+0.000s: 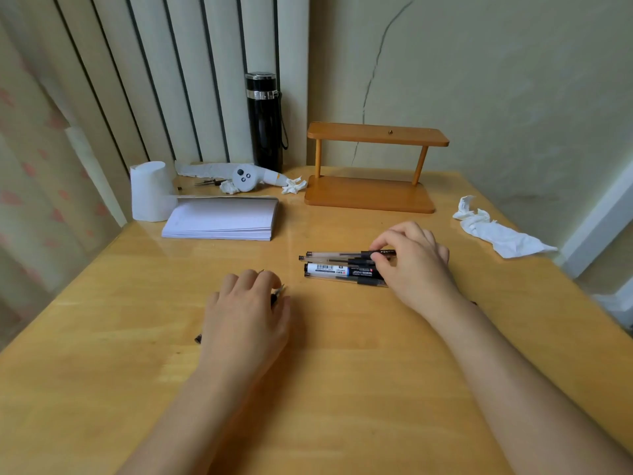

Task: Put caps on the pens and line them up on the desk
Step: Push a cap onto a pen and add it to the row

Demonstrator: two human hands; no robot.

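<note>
Several pens point(337, 265) lie side by side in a row on the wooden desk point(308, 371), right of centre; one is a white marker point(327, 269) with a barcode label. My right hand point(411, 265) pinches the black end of the farthest pen in the row. My left hand point(246, 313) lies palm-down over an uncapped pen point(278, 293), fingers curled round it; its bare tip pokes out at the upper right and its black end point(198, 338) shows at the lower left.
An open notebook point(222, 217) and a white paper roll point(150, 192) sit at the back left. A black flask point(264, 121), a wooden shelf point(373, 169), crumpled tissues point(496, 231) and a small white gadget point(246, 178) stand along the back and right.
</note>
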